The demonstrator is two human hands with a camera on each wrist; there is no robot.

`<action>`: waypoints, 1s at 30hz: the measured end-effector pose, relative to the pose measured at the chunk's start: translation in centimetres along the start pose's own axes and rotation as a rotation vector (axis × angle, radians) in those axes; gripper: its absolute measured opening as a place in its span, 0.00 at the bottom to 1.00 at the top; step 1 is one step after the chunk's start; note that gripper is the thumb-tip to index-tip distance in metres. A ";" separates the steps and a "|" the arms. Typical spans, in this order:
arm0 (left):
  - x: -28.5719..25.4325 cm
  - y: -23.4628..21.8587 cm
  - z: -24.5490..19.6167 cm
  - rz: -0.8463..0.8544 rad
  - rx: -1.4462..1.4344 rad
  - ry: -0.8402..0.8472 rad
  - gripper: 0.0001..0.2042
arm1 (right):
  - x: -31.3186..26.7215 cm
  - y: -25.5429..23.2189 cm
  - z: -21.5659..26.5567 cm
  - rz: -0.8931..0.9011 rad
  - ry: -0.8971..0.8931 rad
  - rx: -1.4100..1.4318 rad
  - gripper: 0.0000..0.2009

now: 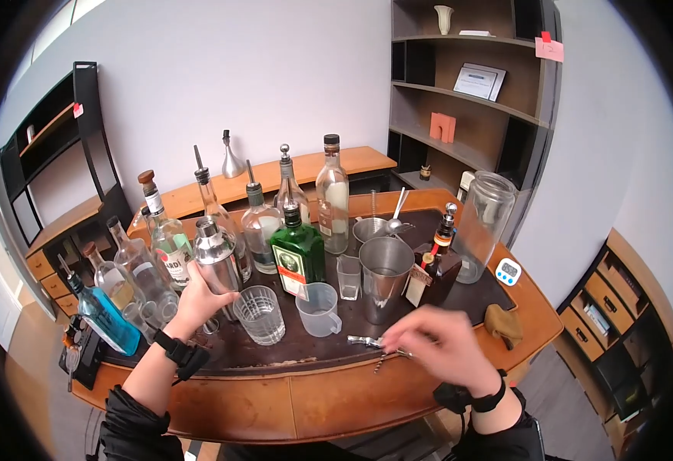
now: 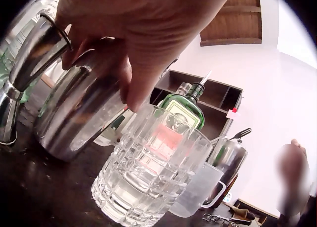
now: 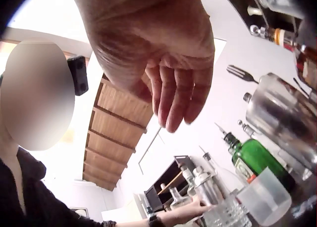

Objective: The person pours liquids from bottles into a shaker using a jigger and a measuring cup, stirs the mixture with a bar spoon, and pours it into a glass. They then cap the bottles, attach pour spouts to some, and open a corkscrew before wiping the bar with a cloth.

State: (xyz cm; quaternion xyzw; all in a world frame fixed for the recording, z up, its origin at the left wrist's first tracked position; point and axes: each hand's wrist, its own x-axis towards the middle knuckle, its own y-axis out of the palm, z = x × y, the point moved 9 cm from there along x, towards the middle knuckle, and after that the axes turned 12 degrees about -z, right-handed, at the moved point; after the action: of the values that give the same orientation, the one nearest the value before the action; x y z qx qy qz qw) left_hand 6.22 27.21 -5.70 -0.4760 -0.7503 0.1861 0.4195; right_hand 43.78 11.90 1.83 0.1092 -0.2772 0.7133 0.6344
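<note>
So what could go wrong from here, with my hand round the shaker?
Your left hand has the shaker right beside the glass, so a sideways move might knock the glass over. The jigger stands close on the shaker's other side and could tip if bumped. Bottles also crowd behind, so a wide swing may clink into the Bacardi.

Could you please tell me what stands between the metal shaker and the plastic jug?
The glass tumbler stands between the shaker and the jug, as the head view shows.
</note>
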 end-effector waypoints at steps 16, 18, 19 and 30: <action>-6.4 -9.9 -1.8 -0.276 -0.176 0.075 0.30 | 10.6 -18.9 -12.9 -0.716 0.064 0.006 0.11; -6.8 -9.4 -1.4 -0.310 -0.229 0.086 0.27 | 11.5 -19.5 -16.1 -0.694 0.167 0.130 0.10; -6.9 -9.5 -1.3 -0.340 -0.277 0.072 0.25 | 12.0 -19.9 -16.6 -0.691 0.162 0.121 0.10; -8.0 -11.1 4.4 -0.547 -0.542 -0.030 0.12 | 17.0 -12.4 -22.1 0.212 0.629 0.220 0.23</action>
State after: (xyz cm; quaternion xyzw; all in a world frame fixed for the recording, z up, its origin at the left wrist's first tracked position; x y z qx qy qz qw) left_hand -1.95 15.48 -4.32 -0.3490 -0.8776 -0.1310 0.3015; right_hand 57.18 38.63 -4.55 -0.0776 0.0004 0.7996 0.5955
